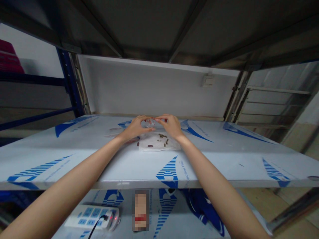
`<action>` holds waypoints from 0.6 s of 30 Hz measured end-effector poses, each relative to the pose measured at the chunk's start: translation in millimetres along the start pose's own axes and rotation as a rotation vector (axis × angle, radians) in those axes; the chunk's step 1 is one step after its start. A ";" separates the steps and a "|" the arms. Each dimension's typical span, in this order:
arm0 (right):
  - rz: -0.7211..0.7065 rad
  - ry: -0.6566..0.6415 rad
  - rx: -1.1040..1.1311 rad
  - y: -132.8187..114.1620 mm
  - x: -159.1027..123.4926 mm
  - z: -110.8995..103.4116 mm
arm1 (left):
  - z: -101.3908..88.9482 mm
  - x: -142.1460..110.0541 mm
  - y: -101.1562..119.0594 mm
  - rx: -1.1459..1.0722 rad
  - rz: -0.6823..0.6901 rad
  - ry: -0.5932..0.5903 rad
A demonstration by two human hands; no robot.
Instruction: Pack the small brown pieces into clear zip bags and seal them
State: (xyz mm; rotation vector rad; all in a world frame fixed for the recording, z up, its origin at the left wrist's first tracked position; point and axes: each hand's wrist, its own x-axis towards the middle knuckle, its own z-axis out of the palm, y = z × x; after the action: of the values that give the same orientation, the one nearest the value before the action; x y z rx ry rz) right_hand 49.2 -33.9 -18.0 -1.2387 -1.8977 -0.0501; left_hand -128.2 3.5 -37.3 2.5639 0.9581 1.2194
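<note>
The left hand (136, 127) and right hand (171, 126) are gripping a small clear glass jar (150, 123) between them, holding it just beyond a white tissue (158, 143) that is carrying brown pellets (163, 135) on a film-covered metal shelf (224, 162).

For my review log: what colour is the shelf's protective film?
The film is white with blue striped print, best in the head view.

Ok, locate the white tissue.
In the head view, the white tissue lies centre on the blue-printed shelf, just below the left hand and right hand, holding brown pellets.
</note>
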 end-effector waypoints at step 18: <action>-0.025 -0.392 -0.016 -5.7 -6.5 6.8 | -6.9 2.2 -8.7 0.234 -0.105 0.096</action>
State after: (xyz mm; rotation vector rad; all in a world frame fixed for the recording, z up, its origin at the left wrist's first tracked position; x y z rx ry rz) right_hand 41.6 -38.4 -24.5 -1.3068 -2.2506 0.1771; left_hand -136.5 10.8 -34.6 2.6054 1.3101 1.2799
